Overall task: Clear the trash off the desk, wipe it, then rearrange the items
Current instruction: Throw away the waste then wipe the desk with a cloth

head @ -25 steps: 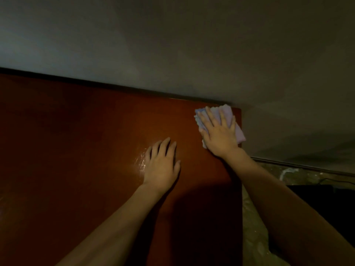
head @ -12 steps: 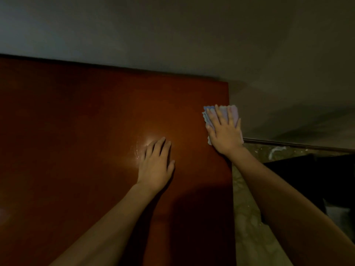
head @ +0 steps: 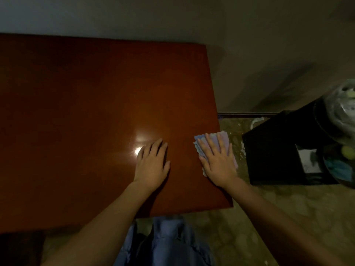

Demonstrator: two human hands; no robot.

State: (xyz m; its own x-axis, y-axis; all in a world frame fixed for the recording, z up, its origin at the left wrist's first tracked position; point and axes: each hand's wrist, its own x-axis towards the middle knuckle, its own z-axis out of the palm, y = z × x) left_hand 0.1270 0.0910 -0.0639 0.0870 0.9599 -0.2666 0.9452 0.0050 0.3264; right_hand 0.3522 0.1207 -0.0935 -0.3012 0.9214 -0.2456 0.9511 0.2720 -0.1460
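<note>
The desk [head: 86, 112] shows no trash and no items on the part I can see, so I judge the clearing is done and the wiping is in progress. The rearranging is still left, and the items to put back are not in view. The right hand [head: 218, 162] lies flat with straight fingers and presses a pale folded cloth [head: 223, 138] on the right edge of the desk; a part of the cloth hangs over the edge. The left hand [head: 152, 166] rests flat on the wood, fingers straight, and holds nothing. A bright reflection sits just beside its fingertips. On the floor to the right stands a dark bin [head: 278, 150].

Compared with a second ago, the cloth has travelled from the far right corner down along the edge toward the person, and the left hand has come nearer too.
</note>
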